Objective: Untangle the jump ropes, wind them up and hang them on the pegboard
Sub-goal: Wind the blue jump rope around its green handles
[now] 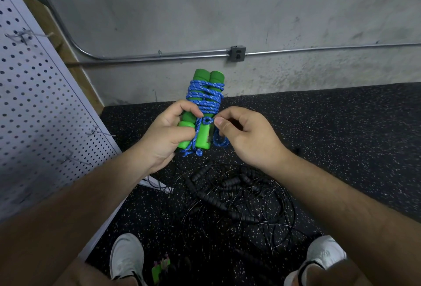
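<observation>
Two white shoes (127,256) are standing at the near edge of the speckled floor (341,137). Just beyond them a tangle of black jump ropes (227,201) is lying in loose loops, thin cords crossing over ribbed black grips. I am judging those cords springy and slick, likely to snag on each other, so the grips are looking like the place to take hold. Above that heap, both hands are holding up the blue jump rope (205,96), which is sitting wound in tight turns round its two green handles (200,76), side by side. The left hand (164,135) is gripping the lower ends of the handles, fingers curled round them and thumb pressing across the front. The right hand (246,135) is pinching a small loop of the blue cord between thumb and forefinger, just beside the handles, with a short slack length hanging below. I am reckoning the bundle light, the braided cord soft and grippy enough to hold a tuck, and the handles stiff. Farther left, the pegboard (34,94) is standing with wire hooks (100,133) carrying nothing, well apart from the bundle.
</observation>
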